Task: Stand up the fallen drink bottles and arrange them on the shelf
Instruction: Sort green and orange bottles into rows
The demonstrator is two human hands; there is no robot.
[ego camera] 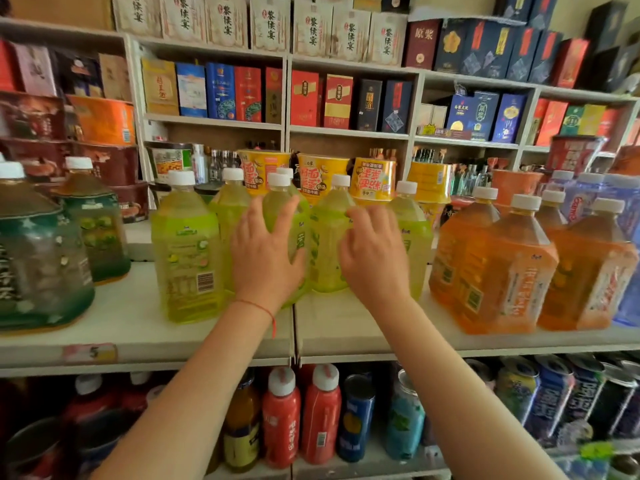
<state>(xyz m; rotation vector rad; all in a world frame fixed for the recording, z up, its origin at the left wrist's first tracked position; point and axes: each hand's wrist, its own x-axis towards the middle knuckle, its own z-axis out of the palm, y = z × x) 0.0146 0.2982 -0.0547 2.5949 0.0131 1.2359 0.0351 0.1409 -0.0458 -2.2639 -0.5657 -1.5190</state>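
Both hands on the green bottles, all standing upright

The green drink bottles stand in a cluster at the middle of the white shelf, all upright, each with a white cap and pale yellow-green liquid. One stands forward at the left with its barcode label facing out; the others crowd close behind and to its right, touching or nearly so.

The left hand lies against the front of a middle bottle, fingers spread and only slightly bent, palm pressed to the label; a thin red cord circles the wrist. The right hand rests on the next bottle to the right, fingers loosely curved over its shoulder and side; whether it grips or merely touches cannot be told.

To the right, just beside the green group, stand orange tea bottles, upright and packed together, with bluish water bottles behind them. To the left, apart from the green cluster, stand dark green-labelled bottles. Behind the green row sit yellow instant noodle cups, close to the bottle caps. Boxed goods fill the cubbies above. On the shelf below stand red bottles and drink cans
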